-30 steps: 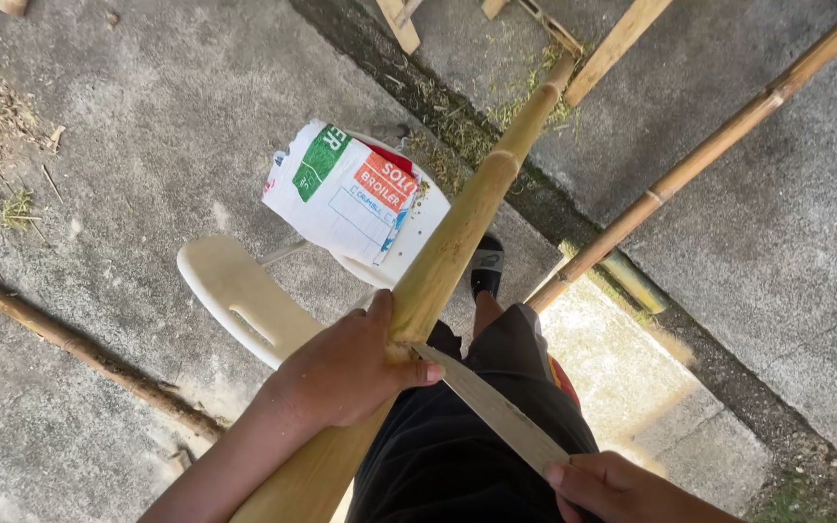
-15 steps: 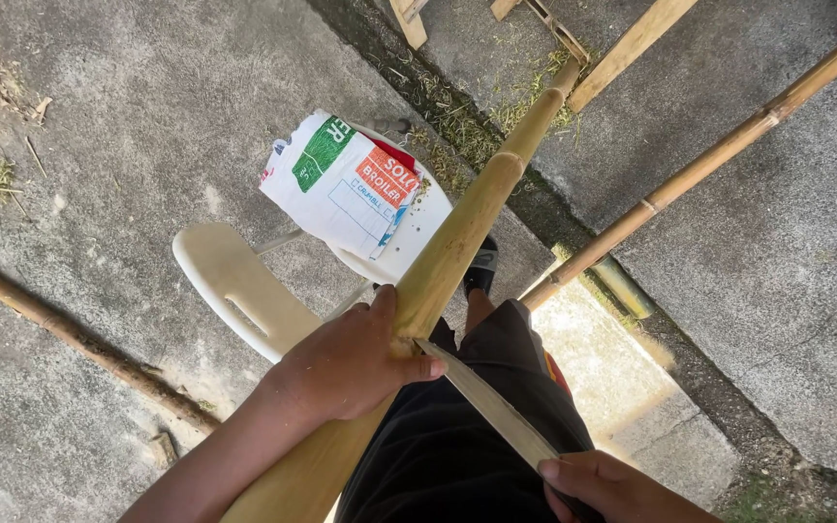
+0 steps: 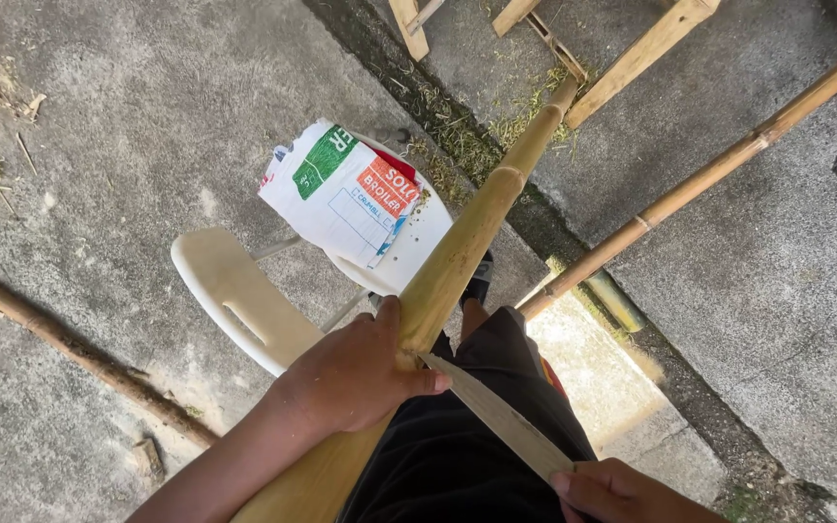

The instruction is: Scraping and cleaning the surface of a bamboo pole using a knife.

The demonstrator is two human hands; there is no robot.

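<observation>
A thick yellow-green bamboo pole (image 3: 477,228) runs from the bottom left up to the wooden frame at the top. My left hand (image 3: 356,373) is wrapped around it at mid-length, above my lap in dark shorts. My right hand (image 3: 622,492), at the bottom edge, grips the handle of a long pale knife blade (image 3: 496,416). The blade slants up and left, and its tip meets the pole just beside my left thumb.
A white plastic chair (image 3: 234,291) stands on the concrete with a folded printed sack (image 3: 346,194) on its seat. A thinner bamboo pole (image 3: 699,179) crosses on the right. A dark stick (image 3: 60,339) lies at left. Wooden frame legs (image 3: 632,58) stand at the top.
My right hand has drawn slightly right and down at the frame's bottom. The blade stays against the pole. My left hand keeps its grip in the same place.
</observation>
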